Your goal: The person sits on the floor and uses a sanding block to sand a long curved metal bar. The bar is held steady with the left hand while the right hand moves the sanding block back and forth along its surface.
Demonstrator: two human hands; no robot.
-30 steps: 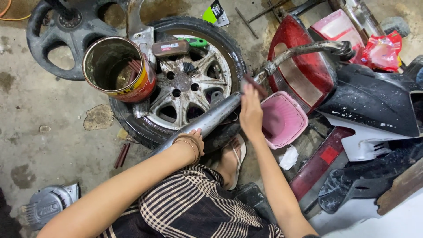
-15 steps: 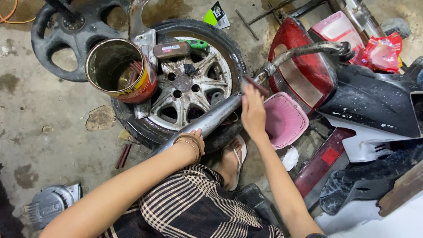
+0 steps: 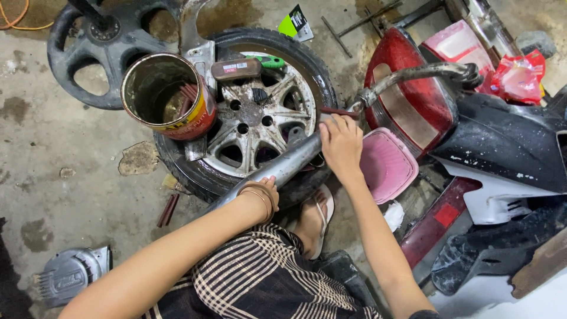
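The long grey metal pipe (image 3: 283, 168) lies slanted across the wheel (image 3: 248, 118) on the floor. It looks hard, heavy and greasy, so it could slip. The left hand (image 3: 260, 192) is wrapped around its lower part. The right hand (image 3: 341, 142) presses on its top end, fingers closed on a thin red tool (image 3: 338, 110).

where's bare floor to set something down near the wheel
Bare concrete floor lies left of the black tyre with silver alloy wheel, between the black plastic wheel cover above and the grey metal housing below. The right is crowded: pink plastic basket, red tail lamp, black bodywork.
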